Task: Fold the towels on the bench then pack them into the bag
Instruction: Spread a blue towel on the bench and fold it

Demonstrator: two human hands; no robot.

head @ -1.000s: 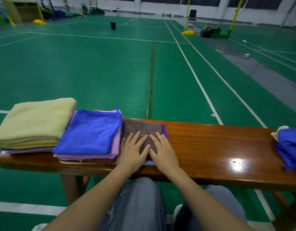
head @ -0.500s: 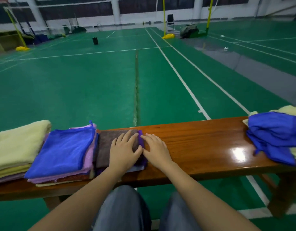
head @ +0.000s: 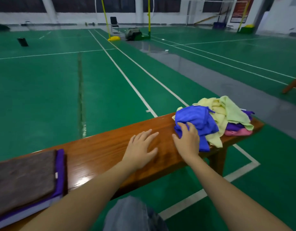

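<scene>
A heap of unfolded towels lies at the right end of the wooden bench (head: pixel 100 152): a blue towel (head: pixel 195 117) in front, pale yellow (head: pixel 215 110) and light green (head: pixel 232 110) ones behind, purple and pink (head: pixel 239 132) underneath. My right hand (head: pixel 187 140) rests on the near edge of the blue towel with fingers spread. My left hand (head: pixel 142 147) lies flat on the bare bench just left of it, holding nothing. A folded brown towel (head: pixel 24 179) sits on a folded purple one (head: pixel 60 164) at the bench's left end. No bag on the bench is visible.
The bench stands on a green sports court with white lines. Far off are yellow net posts (head: pixel 104 17), a chair (head: pixel 114 24), a dark bag (head: pixel 133 33) on the floor and a black cylinder (head: pixel 22 42). My knees show below the bench.
Both hands left the folded brown towel and moved right along the bench. The view swung right; my right hand now touches the blue towel in the heap.
</scene>
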